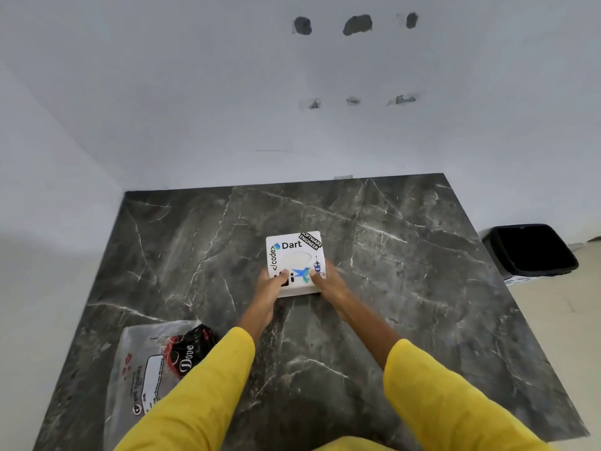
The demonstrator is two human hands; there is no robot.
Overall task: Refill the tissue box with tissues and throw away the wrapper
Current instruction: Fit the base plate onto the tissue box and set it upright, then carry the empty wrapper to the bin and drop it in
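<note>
While both hands press on the near edge of the white square tissue box with stickers, the box rests flat on the dark grey marble-patterned table, about in the middle of it. The left hand is closed on the near left corner of the box, with the thumb on the top face and the other fingers around the side. The right hand holds the near right corner in the same way. Through the oval opening on top of the box something pale shows, but I cannot tell if it is a tissue or only the inside.

Near and to the left of the box, well apart from it, lies the clear plastic tissue wrapper with a red and black print. It looks flat and rather empty, so I judge that the tissues are probably already inside the box; this is not sure. Far to the right of the box, beyond the edge of the table, a black open waste bin stands on the floor.

To my judgement the refilling part is nearly finished and the hands are closing or setting down the box. What is left is to let go of it, take the wrapper and drop it in the bin.
</note>
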